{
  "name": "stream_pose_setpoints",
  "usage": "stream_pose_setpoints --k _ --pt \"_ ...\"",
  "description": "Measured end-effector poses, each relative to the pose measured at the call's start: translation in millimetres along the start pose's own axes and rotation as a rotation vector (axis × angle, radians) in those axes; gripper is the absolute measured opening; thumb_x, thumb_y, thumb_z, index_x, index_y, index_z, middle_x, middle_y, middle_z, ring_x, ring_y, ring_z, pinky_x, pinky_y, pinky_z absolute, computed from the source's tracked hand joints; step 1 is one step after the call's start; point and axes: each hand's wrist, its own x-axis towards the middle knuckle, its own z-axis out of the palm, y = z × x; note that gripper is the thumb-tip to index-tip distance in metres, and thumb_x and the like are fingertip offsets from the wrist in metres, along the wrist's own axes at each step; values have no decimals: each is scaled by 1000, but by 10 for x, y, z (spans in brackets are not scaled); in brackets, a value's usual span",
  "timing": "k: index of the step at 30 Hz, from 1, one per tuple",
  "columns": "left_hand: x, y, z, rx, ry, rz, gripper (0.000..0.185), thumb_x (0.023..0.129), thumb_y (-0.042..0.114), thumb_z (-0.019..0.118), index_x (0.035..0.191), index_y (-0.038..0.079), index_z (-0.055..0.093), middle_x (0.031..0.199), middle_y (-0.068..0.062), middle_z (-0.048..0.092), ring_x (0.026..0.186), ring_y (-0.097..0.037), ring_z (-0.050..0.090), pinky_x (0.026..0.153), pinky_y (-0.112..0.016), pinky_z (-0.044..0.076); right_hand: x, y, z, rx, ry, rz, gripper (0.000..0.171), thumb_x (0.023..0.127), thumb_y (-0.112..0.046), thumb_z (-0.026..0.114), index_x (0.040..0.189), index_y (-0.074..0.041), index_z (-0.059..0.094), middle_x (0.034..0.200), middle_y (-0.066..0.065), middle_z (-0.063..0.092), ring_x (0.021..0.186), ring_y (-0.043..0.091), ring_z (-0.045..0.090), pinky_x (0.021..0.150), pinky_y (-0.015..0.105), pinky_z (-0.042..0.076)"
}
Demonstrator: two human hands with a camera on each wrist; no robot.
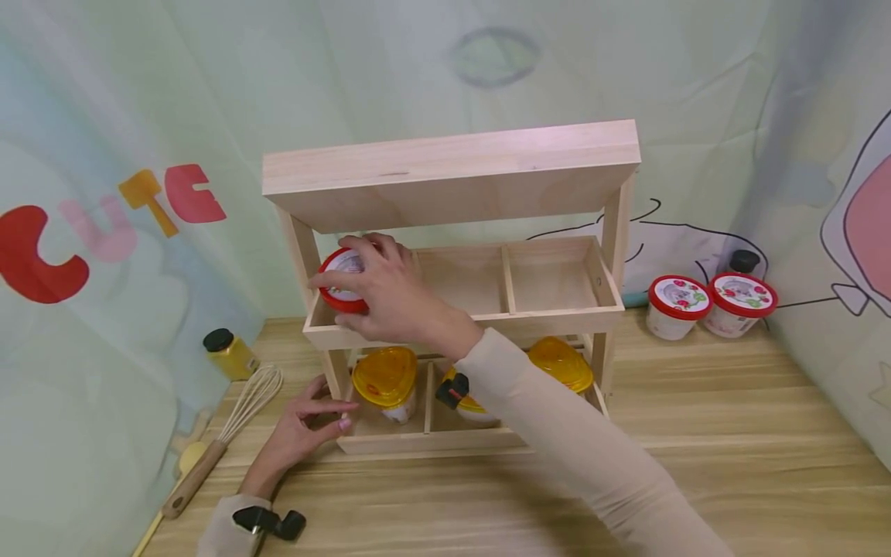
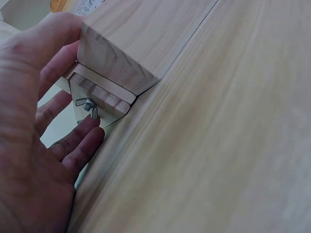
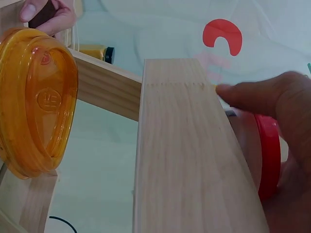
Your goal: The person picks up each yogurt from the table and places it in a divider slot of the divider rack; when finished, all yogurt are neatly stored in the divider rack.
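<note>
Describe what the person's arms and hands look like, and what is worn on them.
Both arms are covered to the wrist by long, plain cream sleeves. The left hand and right hand are bare, without gloves. A small black device is strapped at the left wrist, and another black one with a red spot hangs under the right forearm.

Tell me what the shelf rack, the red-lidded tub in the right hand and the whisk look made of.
Shelf rack: pale unfinished wood, with visible grain and matte surface. Red-lidded tub, gripped by the right hand: probably plastic, with a glossy red rim. Whisk: thin metal-looking wires on a wooden handle.
</note>
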Motion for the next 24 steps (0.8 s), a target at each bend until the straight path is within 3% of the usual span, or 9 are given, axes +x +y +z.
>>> stream_pose_setpoints --k 5,11,17,24 --pt "16 -11 4 -3 -1 -8 26 91 2 82 116 11 84 159 -21 51 134 5 52 110 -16 39 -18 77 -48 104 27 -22 55 98 -52 72 151 -43 59 170 9 39 160 37 22 122 56 32" --pt "10 -18 10 -11 11 2 27 91 0 81 116 9 84 158 -19 52 133 5 52 109 -16 40 -105 180 -150 156 104 1 58 97 -49 72 152 -38 58 168 8 41 160 32 25 117 54 32" --pt "8 -17 -3 -8 10 -21 26 92 2 80 117 9 83 160 -17 51 135 6 50 109 -16 40 -333 338 -263 170 169 35 59 96 -47 74 152 -36 59 167 9 43 158 33 27 123 58 31" --pt "3 -22 3 -22 2 -54 26 93 3 80 118 10 83 161 0 50 136 5 49 109 -18 41 -671 553 -415 193 293 16 57 97 -42 75 151 -27 61 162 14 49 155 33 35 126 59 27"
